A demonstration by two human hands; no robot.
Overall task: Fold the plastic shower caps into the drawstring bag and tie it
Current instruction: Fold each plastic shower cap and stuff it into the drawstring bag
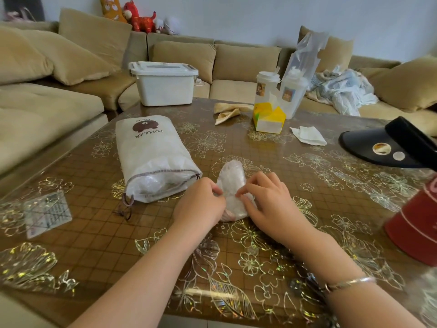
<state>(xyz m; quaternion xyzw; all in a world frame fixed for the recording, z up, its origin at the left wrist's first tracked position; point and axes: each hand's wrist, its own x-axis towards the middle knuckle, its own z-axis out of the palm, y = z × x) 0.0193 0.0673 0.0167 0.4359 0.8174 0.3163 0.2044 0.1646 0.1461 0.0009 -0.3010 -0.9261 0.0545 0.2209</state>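
I'm pinching a half-folded clear shower cap [233, 183] with both hands, right in the middle of the counter [94, 235]. My left hand [199, 204] has its fingers curled onto the cap's left edge, and my right hand [267, 200] is gripping the right side with the fingertips [240, 194] pressing into the crease. The drawstring bag [151, 157] is lying flat just to the left of the cap, mouth open toward me with more clear plastic showing inside, and its cord [126, 207] is trailing loose on the counter. A black visor [387, 145] is sitting off to the right.
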